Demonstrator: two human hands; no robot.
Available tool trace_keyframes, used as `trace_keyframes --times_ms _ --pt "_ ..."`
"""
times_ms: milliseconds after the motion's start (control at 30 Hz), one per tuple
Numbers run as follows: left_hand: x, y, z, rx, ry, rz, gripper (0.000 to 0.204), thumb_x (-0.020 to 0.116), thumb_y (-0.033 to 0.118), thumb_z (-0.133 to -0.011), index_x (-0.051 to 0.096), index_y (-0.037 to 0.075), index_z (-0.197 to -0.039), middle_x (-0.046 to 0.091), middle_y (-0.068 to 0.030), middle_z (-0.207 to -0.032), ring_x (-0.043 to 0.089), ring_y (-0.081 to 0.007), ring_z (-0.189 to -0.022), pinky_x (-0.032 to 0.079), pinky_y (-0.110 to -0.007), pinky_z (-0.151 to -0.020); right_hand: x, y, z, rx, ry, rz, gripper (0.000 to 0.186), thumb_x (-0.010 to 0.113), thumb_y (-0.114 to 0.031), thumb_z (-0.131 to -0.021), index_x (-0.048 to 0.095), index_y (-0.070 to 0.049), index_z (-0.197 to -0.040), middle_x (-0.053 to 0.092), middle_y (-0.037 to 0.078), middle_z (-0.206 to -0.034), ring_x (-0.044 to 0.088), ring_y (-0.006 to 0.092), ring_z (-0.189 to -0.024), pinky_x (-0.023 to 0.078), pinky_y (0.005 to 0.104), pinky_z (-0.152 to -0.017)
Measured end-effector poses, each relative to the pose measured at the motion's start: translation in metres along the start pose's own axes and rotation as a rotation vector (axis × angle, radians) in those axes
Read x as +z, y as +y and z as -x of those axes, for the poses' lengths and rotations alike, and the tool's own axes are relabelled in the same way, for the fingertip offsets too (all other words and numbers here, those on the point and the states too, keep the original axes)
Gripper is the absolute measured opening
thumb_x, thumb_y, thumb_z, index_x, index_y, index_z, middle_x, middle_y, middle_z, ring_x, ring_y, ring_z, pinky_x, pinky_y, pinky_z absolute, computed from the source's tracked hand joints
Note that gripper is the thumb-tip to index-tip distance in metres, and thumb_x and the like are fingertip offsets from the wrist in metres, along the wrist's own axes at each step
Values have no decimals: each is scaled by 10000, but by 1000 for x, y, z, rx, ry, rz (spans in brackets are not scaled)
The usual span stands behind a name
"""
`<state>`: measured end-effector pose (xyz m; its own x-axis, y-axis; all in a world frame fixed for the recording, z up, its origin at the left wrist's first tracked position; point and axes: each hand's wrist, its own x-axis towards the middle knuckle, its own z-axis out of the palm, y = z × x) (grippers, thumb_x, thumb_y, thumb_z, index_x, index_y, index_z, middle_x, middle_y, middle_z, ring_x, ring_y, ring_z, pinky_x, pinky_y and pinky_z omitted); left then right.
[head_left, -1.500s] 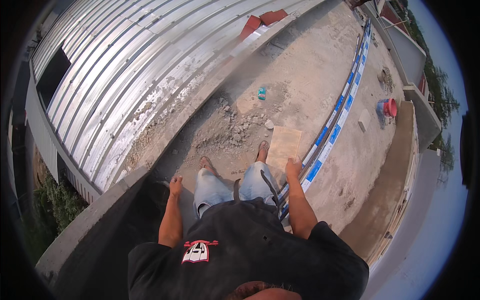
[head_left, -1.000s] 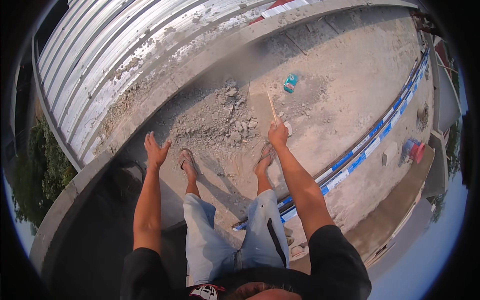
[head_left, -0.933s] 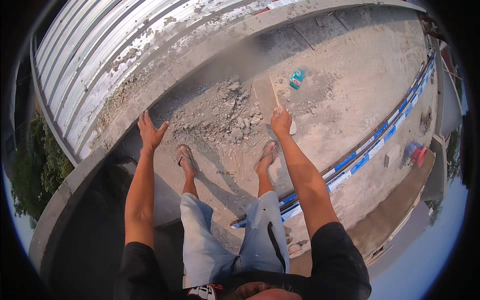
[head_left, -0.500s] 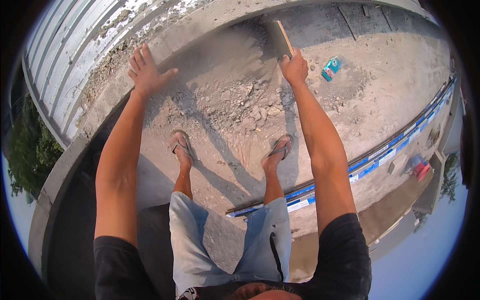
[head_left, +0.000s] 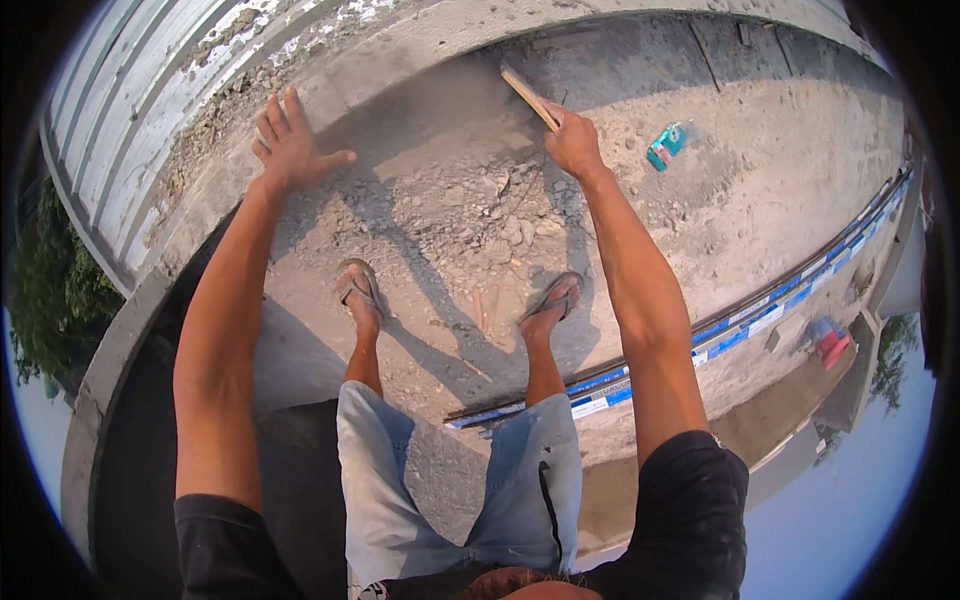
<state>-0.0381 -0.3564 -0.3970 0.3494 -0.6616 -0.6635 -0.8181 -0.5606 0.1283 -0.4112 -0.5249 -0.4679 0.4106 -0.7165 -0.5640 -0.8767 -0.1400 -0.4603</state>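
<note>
We note loose rubble (head_left: pixel 470 215) just nearer us than the right hand (head_left: pixel 573 145). Our left hand (head_left: pixel 288 150) is unclenched and splayed over the concrete ledge (head_left: pixel 390 63). Our right hand grips a thin, straight, tan-edged board (head_left: pixel 529 97), seen nearly edge-on, projecting forward-left beyond it.

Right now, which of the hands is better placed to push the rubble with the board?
Probably the right hand: it grips the board near the rubble. The left hand holds nothing, fingers spread by the concrete ledge, away from the board.
</note>
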Motion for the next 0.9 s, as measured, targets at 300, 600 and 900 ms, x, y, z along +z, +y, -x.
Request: trace_keyframes --times_ms 300,600,900 --pt "2 -3 -1 0 8 -34 1437 786 664 -551 -128 35 -1464 -162 -349 -1479 -179 -547 -1350 33 -725 -1004 2 15 31 -134 -130 -2 553 572 -63 -727 549 -72 -1280 632 282 -955 605 419 -918 494 431 -857" --pt "-1 4 3 -27 29 -53 1436 823 615 -542 -114 40 -1466 -117 -319 -1496 -121 -537 -1367 75 -714 -1013 1 51 106 -234 -19 -126 478 562 -30 -738 598 -76 -1213 642 221 -1036 607 402 -947 489 436 -863" --pt "-1 1 7 -15 28 -1 1411 836 558 -567 -129 67 -1472 -140 -320 -1498 -145 -539 -1365 50 -722 -1015 -61 -34 -11 -241 -57 207 490 560 -53 -735 629 -194 -1199 664 148 -1041 630 343 -935 514 435 -805"
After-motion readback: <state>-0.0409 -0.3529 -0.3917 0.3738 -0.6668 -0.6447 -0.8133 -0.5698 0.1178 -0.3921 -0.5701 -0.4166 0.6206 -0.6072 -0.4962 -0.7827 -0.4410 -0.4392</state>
